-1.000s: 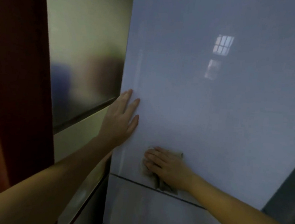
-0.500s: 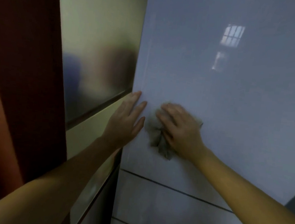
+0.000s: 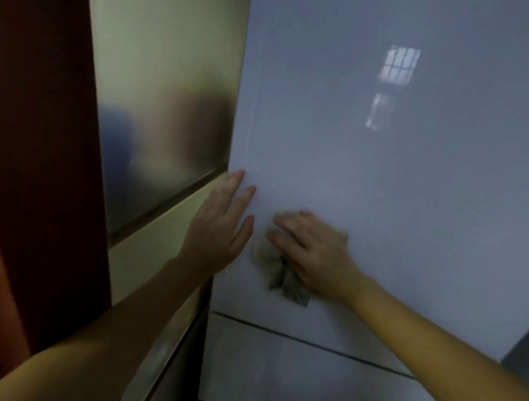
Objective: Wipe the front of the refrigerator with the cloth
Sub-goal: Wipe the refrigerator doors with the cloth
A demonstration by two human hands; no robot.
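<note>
While the open left hand rests at the left edge of the refrigerator front, the flat right hand presses the cloth just beside it; most door lies rightward, upward.

The crumpled grey cloth lies mostly hidden under the right grip, a bare hand pressed flat. Only the cloth's left edge and a ragged lower corner show. That grip's palm and thumb are out of sight, and its fingertips are blurred. The left grip also hides its thumb and palm. Both forearms are cut off by the picture's bottom edge. The pale glossy refrigerator door runs past the top and right edges. On it, a small bright window reflection is too blurred to read. The brushed metal side panel carries smeared dark reflections. A dark grey shape at the right edge is cut off and cannot be identified.
</note>
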